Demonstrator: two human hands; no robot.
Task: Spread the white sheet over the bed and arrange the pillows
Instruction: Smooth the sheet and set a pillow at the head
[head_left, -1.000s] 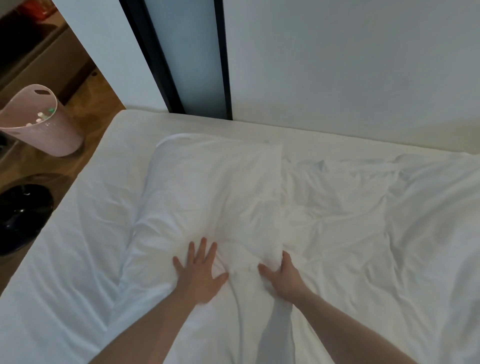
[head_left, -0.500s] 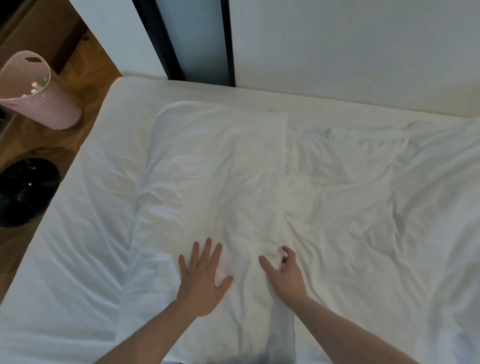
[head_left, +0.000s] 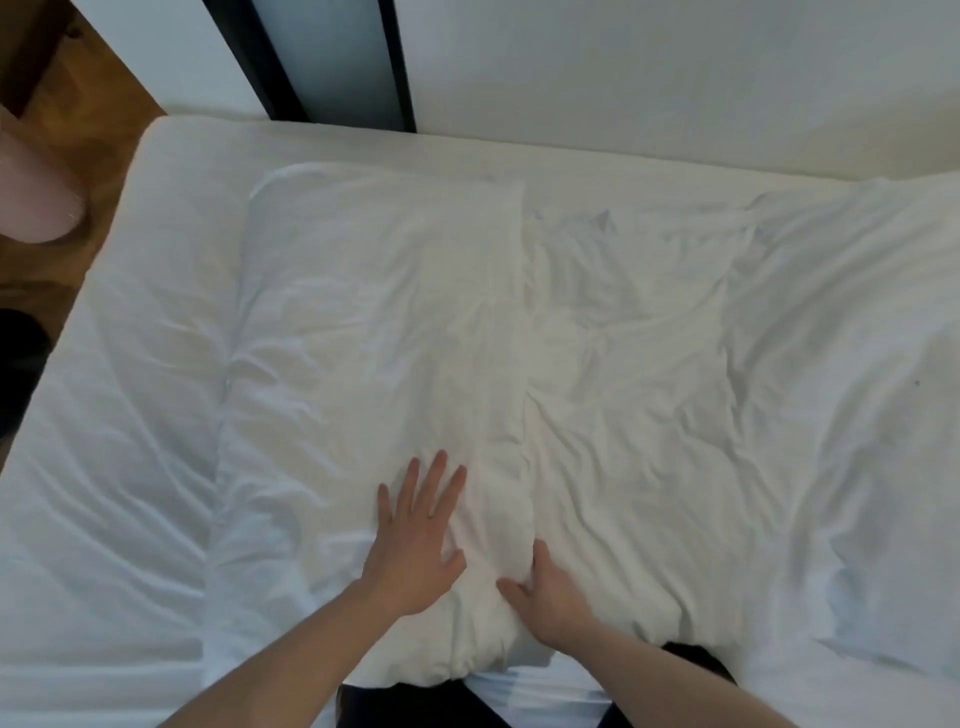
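Observation:
A white pillow (head_left: 374, 322) lies lengthwise on the bed's white sheet (head_left: 119, 415), left of centre. My left hand (head_left: 415, 545) presses flat on the pillow's near end with its fingers spread. At the pillow's near right edge, my right hand (head_left: 550, 597) grips the fabric; its fingers are tucked into the fold and its thumb sticks out. To the right, touching this pillow, lies a second, crumpled white pillow (head_left: 634, 389).
The bed's head meets a white wall (head_left: 675, 78) and a dark-framed panel (head_left: 322, 57). Left of the bed, on the wooden floor (head_left: 88, 104), stand a pink basket (head_left: 36, 202) and a black object (head_left: 15, 374). More rumpled white bedding (head_left: 857, 415) covers the right side.
My view has tipped downward, so the wall fills less of the frame. The left hand stays flat on the pillow. The right hand has drawn slightly toward me along the pillow's edge.

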